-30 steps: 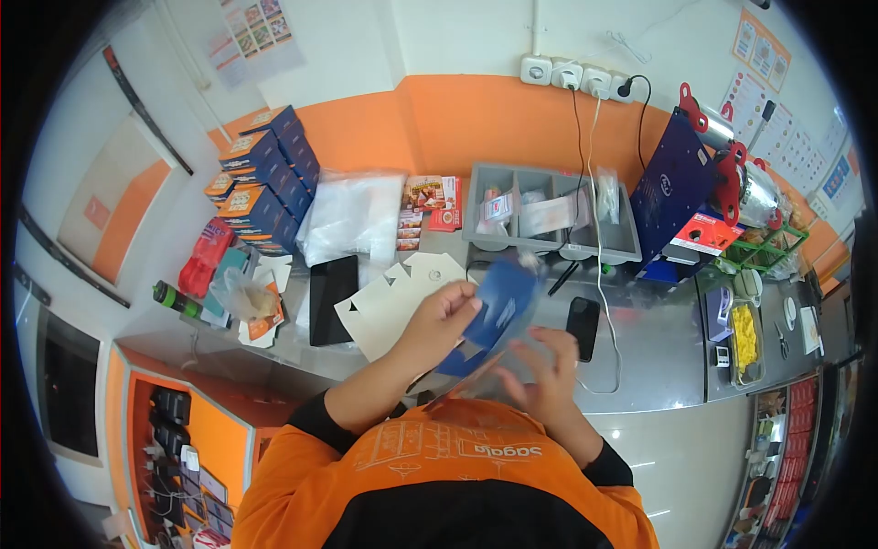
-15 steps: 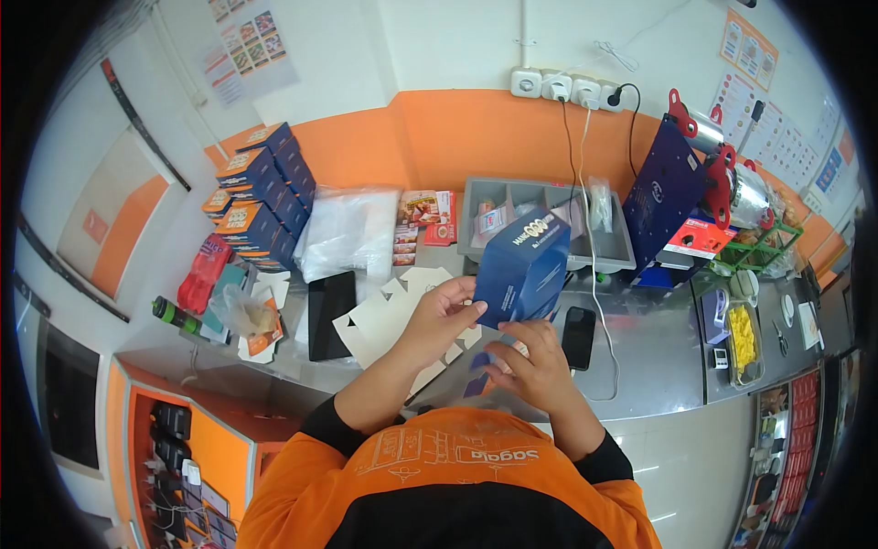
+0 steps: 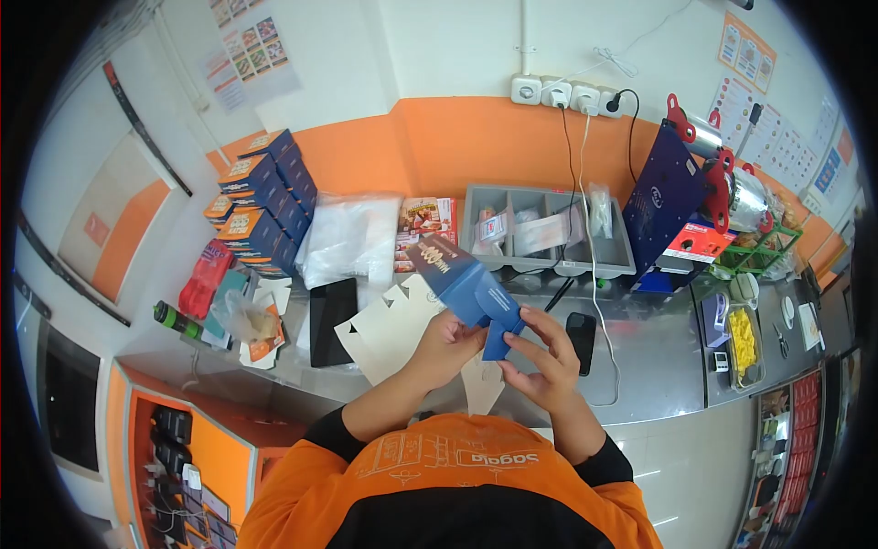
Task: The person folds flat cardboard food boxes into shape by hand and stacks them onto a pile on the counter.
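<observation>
A blue printed carton [image 3: 466, 284] is tilted up to the left above the counter, with flaps standing out at its lower end. My left hand [image 3: 445, 348] grips its lower left edge, the fingers partly hidden behind the card. At the lower right flap, my right hand [image 3: 544, 361] pinches the card between thumb and fingers. Flat cream cardboard [image 3: 389, 325] lies on the counter just left of the carton, and another pale piece [image 3: 482, 384] shows below it, between my wrists.
Stacked blue and orange boxes [image 3: 261, 210], plastic bags [image 3: 352, 238] and a black tablet [image 3: 333, 320] are at the left. A grey divided tray [image 3: 549, 261] stands behind the carton. A phone [image 3: 581, 342] and white cable [image 3: 599, 339] lie to the right.
The carton has swung to the left and lower, and its top now leans leftward. My right hand has shifted up to a flap at its right end.
</observation>
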The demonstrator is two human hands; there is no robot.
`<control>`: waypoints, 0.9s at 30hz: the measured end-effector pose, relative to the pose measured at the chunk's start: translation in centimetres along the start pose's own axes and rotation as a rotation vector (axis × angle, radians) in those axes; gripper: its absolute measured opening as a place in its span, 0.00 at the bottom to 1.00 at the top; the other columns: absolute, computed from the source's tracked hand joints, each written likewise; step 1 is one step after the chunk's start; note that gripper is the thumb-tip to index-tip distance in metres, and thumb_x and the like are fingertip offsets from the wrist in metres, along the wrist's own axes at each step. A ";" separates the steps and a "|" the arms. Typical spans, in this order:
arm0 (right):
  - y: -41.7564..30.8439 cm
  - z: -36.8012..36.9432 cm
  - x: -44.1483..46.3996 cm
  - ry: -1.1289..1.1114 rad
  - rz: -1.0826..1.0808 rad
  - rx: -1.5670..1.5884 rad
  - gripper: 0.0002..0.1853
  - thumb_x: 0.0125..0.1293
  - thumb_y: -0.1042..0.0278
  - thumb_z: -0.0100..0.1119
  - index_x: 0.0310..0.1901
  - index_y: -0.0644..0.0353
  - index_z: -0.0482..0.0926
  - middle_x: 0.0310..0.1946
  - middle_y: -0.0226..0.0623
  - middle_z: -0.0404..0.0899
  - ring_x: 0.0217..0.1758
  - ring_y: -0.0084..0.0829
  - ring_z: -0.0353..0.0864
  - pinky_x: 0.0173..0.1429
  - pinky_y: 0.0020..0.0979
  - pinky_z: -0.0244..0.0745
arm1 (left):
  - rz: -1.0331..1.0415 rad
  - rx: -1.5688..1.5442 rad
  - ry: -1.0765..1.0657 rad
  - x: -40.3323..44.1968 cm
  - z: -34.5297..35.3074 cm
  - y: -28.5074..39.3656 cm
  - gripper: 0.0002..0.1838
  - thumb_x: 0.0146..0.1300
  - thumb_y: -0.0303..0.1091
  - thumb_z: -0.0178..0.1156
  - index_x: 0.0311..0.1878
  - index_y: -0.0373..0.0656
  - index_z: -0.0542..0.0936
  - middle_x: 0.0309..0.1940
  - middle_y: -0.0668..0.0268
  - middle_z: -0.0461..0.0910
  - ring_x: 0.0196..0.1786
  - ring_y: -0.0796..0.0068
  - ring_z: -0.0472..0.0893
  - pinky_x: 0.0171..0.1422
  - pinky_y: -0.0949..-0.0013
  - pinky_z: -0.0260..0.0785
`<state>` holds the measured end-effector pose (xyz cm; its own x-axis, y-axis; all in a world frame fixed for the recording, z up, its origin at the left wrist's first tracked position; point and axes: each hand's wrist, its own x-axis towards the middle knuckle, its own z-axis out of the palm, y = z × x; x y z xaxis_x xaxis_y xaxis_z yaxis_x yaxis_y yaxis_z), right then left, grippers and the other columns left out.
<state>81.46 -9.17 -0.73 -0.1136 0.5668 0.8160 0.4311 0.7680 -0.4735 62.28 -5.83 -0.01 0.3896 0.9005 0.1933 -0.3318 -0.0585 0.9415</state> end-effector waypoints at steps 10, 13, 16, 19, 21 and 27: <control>0.4 -1.3 0.3 -0.088 0.007 0.211 0.26 0.44 0.82 0.79 0.49 0.59 0.89 0.61 0.48 0.72 0.67 0.51 0.78 0.71 0.47 0.77 | -0.045 0.453 -0.022 -0.4 0.6 0.7 0.16 0.69 0.24 0.62 0.59 0.42 0.81 0.55 0.62 0.84 0.55 0.77 0.84 0.58 0.70 0.76; 0.8 -1.3 -0.2 -0.090 0.017 0.210 0.26 0.44 0.82 0.79 0.50 0.59 0.89 0.61 0.48 0.73 0.67 0.51 0.78 0.71 0.47 0.77 | 0.060 0.526 0.041 -0.9 1.6 -0.4 0.17 0.67 0.25 0.64 0.59 0.42 0.81 0.57 0.59 0.83 0.56 0.71 0.84 0.58 0.68 0.76; 1.0 -1.5 -0.8 -0.110 0.027 0.209 0.26 0.44 0.82 0.78 0.50 0.58 0.89 0.62 0.49 0.74 0.67 0.49 0.78 0.71 0.46 0.77 | 0.157 0.642 0.005 -1.7 1.4 -2.7 0.18 0.67 0.26 0.64 0.60 0.43 0.81 0.59 0.57 0.82 0.59 0.62 0.84 0.60 0.64 0.75; 0.5 -3.0 -0.2 -0.105 0.074 0.129 0.26 0.48 0.81 0.77 0.52 0.58 0.88 0.62 0.48 0.76 0.66 0.47 0.79 0.70 0.41 0.77 | 0.196 0.791 -0.197 -2.1 2.0 -0.4 0.18 0.66 0.26 0.63 0.60 0.43 0.81 0.59 0.56 0.81 0.62 0.55 0.81 0.64 0.60 0.74; 1.2 -5.0 0.7 -0.056 0.161 0.018 0.25 0.51 0.77 0.77 0.54 0.58 0.87 0.60 0.47 0.78 0.66 0.42 0.80 0.67 0.38 0.79 | 0.270 0.852 -0.405 -1.5 2.0 1.2 0.18 0.66 0.26 0.62 0.60 0.42 0.81 0.60 0.57 0.80 0.66 0.52 0.78 0.68 0.57 0.73; 11.9 -9.6 -2.1 0.073 1.019 0.880 0.17 0.67 0.67 0.66 0.54 0.66 0.83 0.45 0.33 0.85 0.39 0.23 0.83 0.45 0.31 0.83 | 0.455 1.470 -0.634 -1.2 -0.6 4.8 0.24 0.62 0.22 0.57 0.63 0.45 0.79 0.68 0.64 0.75 0.79 0.54 0.63 0.80 0.51 0.59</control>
<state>95.44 -4.14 -4.88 -0.0302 0.9993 -0.0207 -0.4217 -0.0316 -0.9062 59.65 -6.94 4.14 0.8806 0.4119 0.2343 0.3862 -0.9103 0.1487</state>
